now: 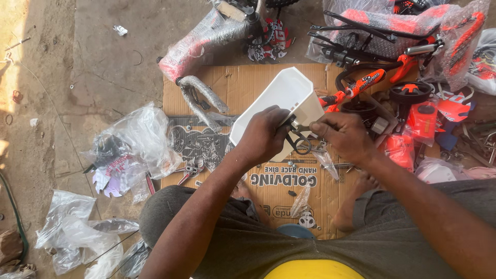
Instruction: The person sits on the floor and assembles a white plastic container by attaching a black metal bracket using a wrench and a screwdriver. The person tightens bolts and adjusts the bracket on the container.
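My left hand [265, 135] grips the near edge of a white plastic basket [281, 98], tilted with its open side facing up and away from me. My right hand [343, 135] pinches a small dark metal bracket with a ring-shaped clamp [299, 140] against the basket's near side, between the two hands. I sit on the ground with my knees apart over a flattened cardboard sheet [237, 85]. What lies under my fingers is hidden.
A plastic-wrapped bicycle frame [204, 44] lies at the far left of the cardboard. Orange and black bicycle parts, small wheels [411, 93] and wrapped pieces [413, 26] crowd the right. Crumpled clear plastic bags [139, 139] and sticker sheets lie on the concrete at left. Pliers [188, 173] rest near my left knee.
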